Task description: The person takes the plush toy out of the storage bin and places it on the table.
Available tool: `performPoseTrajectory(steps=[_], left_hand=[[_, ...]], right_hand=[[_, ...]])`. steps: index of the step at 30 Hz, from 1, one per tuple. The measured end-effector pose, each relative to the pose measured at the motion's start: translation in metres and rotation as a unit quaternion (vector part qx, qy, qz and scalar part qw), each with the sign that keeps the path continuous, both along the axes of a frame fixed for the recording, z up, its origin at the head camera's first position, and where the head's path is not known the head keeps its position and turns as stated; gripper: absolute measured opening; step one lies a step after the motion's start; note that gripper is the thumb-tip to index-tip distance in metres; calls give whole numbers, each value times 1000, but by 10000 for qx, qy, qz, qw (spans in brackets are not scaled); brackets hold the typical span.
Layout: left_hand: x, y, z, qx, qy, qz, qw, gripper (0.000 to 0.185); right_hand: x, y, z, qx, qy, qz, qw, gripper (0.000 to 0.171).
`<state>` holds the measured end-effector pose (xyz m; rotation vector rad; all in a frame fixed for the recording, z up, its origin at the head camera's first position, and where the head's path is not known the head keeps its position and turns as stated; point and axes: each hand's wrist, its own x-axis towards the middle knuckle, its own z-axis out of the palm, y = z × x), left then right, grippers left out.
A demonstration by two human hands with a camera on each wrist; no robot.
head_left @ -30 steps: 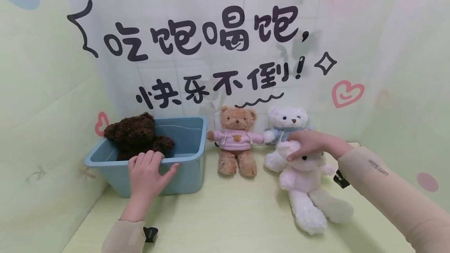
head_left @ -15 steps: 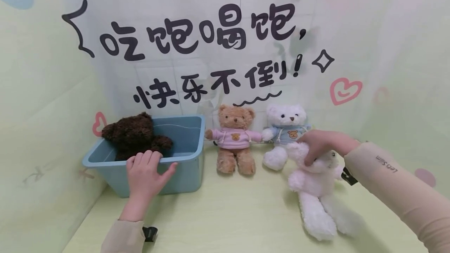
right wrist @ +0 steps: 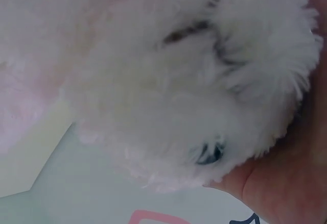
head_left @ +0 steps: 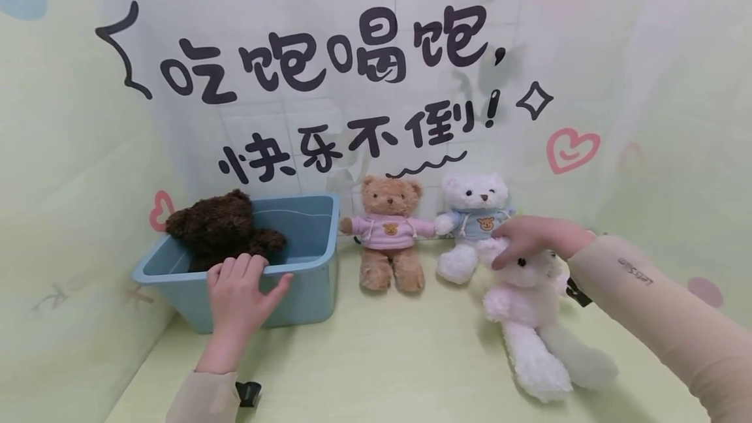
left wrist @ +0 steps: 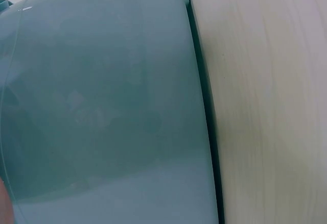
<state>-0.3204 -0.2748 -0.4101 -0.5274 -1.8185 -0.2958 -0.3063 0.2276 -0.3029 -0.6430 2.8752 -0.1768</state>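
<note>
On the bench (head_left: 376, 358), the white plush (head_left: 531, 305) is gripped by the right hand (head_left: 537, 238); the bin (head_left: 305, 292) rim is held by the left hand (head_left: 241, 289).

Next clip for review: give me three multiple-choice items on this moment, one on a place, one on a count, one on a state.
1. Where is the dark brown bear?
A. inside the blue bin
B. on the table beside the bin
C. in the right hand

2. How many soft toys are in the head view?
A. two
B. three
C. four

3. What is the right hand doing?
A. lying flat on the table
B. gripping the head of the white plush toy
C. holding the bin's rim

Answers:
1 A: its body sits within the bin walls.
2 C: brown bear, tan bear, white bear in a blue top and the long-legged white toy.
3 B: fingers curl over the toy's head; the left hand holds the bin rim.
</note>
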Motion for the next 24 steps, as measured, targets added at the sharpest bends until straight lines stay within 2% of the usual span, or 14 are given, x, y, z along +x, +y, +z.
performPoseTrajectory(steps=[5,10,17,24], left_hand=[[1,-1,0,-21,-40,46,10000,59],[2,0,0,-29,-27,66,10000,60],[1,1,3,-31,87,50,9999,59],[2,1,3,-14,57,34,10000,59]], right_hand=[[-6,-9,-1,118,92,38,9999,66],[-11,-14,-1,182,96,184,9996,47],[-15,-13,2,390,205,188,9989,52],[-15,-12,9,315,16,28,9995,57]])
